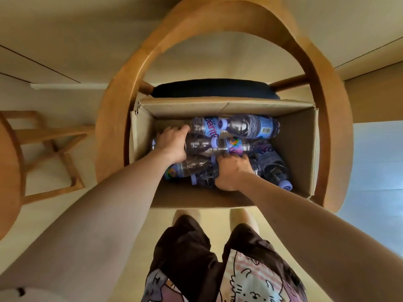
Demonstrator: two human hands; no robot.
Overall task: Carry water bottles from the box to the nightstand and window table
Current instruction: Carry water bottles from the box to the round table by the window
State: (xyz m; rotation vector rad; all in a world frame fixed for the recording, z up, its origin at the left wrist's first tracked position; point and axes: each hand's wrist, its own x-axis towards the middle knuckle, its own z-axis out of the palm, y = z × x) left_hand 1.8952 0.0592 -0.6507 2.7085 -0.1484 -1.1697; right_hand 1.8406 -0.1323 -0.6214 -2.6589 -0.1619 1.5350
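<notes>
Down at mid-frame, water bottles (pixel 218 147) lie heaped in the box (pixel 298 149) on a chair (pixel 113 118); left hand (pixel 172 144) curls round one bottle; right hand (pixel 233 171) grips another, both arms outstretched.

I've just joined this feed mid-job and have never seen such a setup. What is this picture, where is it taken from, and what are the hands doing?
There is no machine: a person wears a wide-angle camera on the head, looking down, so everything bends. A cardboard box sits on a wooden chair. Water bottles with purple caps lie piled inside. The left hand is on one bottle's end, and the right hand reaches over the pile; whether either has a firm hold is unclear. Nothing is lifted out yet.
</notes>
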